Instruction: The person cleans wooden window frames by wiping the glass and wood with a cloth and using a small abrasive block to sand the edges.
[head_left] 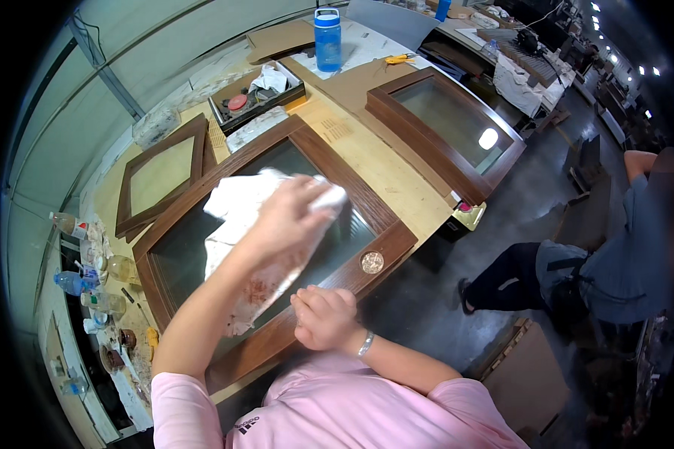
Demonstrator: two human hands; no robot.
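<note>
A brown wooden frame with a glass panel (397,241) lies flat on the workbench in front of me. My left hand (296,209) presses a white cloth (236,196) onto the glass, fingers bunched around it and slightly blurred. The cloth's near end (258,299) carries reddish-brown stains and hangs toward the frame's near rail. Close to that rail, my right hand (326,318) is curled into a loose fist, with a silver bracelet on its wrist; nothing shows in its fingers. A small round shiny dish (371,262) sits on the frame's right corner.
More glazed frames lie at left (123,196) and right (408,112). Behind stand a tray of odds and ends (296,97) and a blue bottle (327,45). Several bottles (105,302) line the left edge. At right, a person (606,277) is near the bench.
</note>
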